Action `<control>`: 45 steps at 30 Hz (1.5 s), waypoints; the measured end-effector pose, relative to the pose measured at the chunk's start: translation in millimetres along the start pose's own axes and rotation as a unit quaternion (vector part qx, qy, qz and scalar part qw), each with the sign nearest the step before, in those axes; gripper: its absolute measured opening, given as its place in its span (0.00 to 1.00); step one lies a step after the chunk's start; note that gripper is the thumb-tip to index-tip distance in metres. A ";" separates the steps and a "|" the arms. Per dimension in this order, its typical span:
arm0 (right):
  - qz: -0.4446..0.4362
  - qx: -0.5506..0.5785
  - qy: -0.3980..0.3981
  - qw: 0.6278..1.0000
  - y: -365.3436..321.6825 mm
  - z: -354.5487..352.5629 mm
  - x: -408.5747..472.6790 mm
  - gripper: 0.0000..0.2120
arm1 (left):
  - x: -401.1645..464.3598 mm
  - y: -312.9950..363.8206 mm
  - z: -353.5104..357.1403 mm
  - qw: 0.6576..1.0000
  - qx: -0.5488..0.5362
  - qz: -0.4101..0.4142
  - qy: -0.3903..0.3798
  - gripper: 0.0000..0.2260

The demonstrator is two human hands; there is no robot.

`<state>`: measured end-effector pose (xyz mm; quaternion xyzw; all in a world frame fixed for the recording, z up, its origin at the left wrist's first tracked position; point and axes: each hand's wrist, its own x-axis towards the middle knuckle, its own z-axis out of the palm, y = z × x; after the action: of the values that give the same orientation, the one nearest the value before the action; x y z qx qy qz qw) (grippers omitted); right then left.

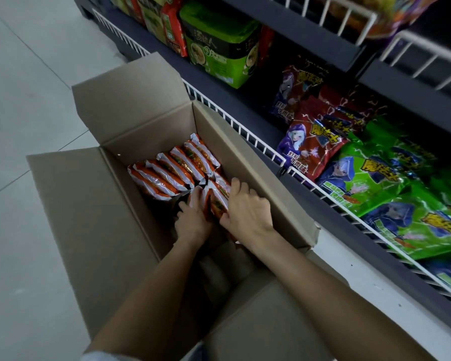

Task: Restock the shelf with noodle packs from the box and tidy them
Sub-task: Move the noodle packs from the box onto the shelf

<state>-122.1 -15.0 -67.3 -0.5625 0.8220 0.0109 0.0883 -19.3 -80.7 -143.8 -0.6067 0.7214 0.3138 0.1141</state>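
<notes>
The open cardboard box on the floor holds orange noodle packs standing in a row. Both hands reach inside: the left hand and right hand each curl their grip around packs near the box's right wall. Beside it, the wire-fronted shelf carries red and green packs.

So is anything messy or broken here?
A bit messy, yes. On the bottom shelf, the red packs and green packs lie tilted and overlapping rather than in rows. The box has a ragged near corner on its shelf-side wall. The orange noodle packs stand in a neat row; both hands grip some.
</notes>
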 end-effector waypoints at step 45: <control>0.350 0.514 0.548 0.560 353.8 -237.1 -362.7 0.31 | -296.1 463.4 -33.5 0.530 0.189 0.705 0.430 0.24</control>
<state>-354.0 421.6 194.4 0.0123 0.7111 -0.6933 -0.1159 -380.4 168.4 189.4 0.0738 0.9191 -0.1509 -0.3565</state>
